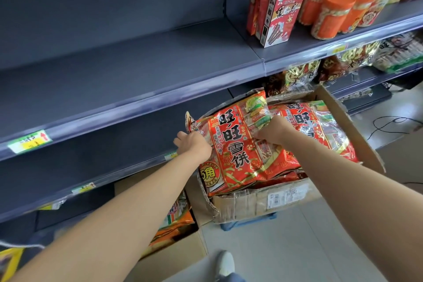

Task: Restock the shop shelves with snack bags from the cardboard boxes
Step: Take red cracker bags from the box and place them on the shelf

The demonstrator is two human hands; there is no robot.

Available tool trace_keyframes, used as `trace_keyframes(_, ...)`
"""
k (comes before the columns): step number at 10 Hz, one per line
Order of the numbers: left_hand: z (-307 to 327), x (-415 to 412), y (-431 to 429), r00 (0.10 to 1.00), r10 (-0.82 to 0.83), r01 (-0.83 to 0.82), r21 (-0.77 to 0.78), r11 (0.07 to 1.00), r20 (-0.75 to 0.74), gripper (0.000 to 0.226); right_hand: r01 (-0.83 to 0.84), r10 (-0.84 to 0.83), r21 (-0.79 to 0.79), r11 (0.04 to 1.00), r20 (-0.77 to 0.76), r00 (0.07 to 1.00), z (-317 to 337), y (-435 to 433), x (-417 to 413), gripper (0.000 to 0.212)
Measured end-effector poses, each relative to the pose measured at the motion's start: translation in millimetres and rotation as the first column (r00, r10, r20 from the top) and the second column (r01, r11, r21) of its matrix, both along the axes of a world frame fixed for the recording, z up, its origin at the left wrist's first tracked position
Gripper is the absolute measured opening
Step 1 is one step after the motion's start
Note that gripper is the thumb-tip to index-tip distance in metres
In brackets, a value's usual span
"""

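Left hand [193, 144]: at centre frame, its fingers were curled round the left edge of a large red foil snack bag with bold black-and-white characters [238, 151], clasping it just below the bag's cartoon-printed corner.
Right hand [272, 131]: just right of centre, it pinched the same bag at its right edge, with the fingertips tucked against the clear plastic.
Red snack bag: held between both hands, tilted, and directly over the open brown cardboard box [263, 201]. I could not tell whether its lower edge was touching the packs beneath.
Cardboard box: right of centre, flaps open, it sat on a blue plastic crate [247, 220]. Another matching red snack bag [320, 126] lay flat inside, toward the right wall.
Dark grey metal shelves [137, 59]: they filled the left and upper frame in tiers. A green-and-yellow price label [29, 142] was clipped to one front rail at the left edge.
Upper right shelf: tall red cartons [274, 7] stood beside clear jars with orange lids [336, 7].
Lower left: a second cardboard box [174, 256] held orange packets [176, 217], partly hidden behind the left forearm.
Bottom centre: a white shoe [225, 263] rested on the pale tiled floor [297, 247].
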State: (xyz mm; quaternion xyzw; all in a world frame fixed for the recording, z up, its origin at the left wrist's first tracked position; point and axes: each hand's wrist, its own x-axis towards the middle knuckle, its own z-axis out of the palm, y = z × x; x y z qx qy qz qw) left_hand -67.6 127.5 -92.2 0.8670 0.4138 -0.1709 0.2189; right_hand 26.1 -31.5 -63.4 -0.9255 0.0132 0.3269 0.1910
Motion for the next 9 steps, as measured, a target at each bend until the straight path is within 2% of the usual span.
trace_keyframes(1,0,3,-3,1.000,0.020,-0.019,-0.043,0.999,0.005,0.042,0.025,-0.025,0.069,0.997,0.003,1.000,-2,-2,5,0.012)
trace_keyframes(2,1,8,-5,0.998,0.047,-0.041,-0.142,0.989,0.037,0.049,-0.003,-0.001,0.054,0.999,0.058,0.998,7,-10,3,0.023)
trace_keyframes(3,1,10,-7,0.996,0.049,-0.026,-0.270,0.963,0.077,0.056,-0.082,0.086,-0.043,0.996,0.121,0.989,18,-14,-3,0.030)
trace_keyframes(4,8,9,-2,0.975,0.177,-0.090,-0.495,0.864,0.131,0.065,0.310,-0.313,0.256,0.915,-0.030,0.949,30,-18,3,0.037)
trace_keyframes(5,22,6,8,0.942,0.314,-0.140,-0.716,0.684,0.117,0.057,0.013,-0.032,0.138,0.990,0.138,0.990,48,-21,1,0.033)
trace_keyframes(6,40,4,19,0.911,0.395,-0.150,-0.801,0.579,0.115,0.064,0.415,-0.451,0.513,0.751,-0.060,0.890,79,-18,4,0.039)
trace_keyframes(7,62,1,33,0.889,0.409,-0.113,-0.765,0.634,0.207,0.059,0.335,-0.407,0.503,0.797,0.037,0.913,87,-7,4,0.039)
trace_keyframes(8,83,-9,54,0.853,0.435,-0.120,-0.702,0.702,0.290,0.043,0.236,-0.336,0.529,0.815,0.101,0.937,97,21,2,0.036)
trace_keyframes(9,99,-31,91,0.807,0.466,-0.149,-0.639,0.755,0.362,0.036,0.099,-0.224,0.510,0.855,0.191,0.956,100,67,-7,0.035)
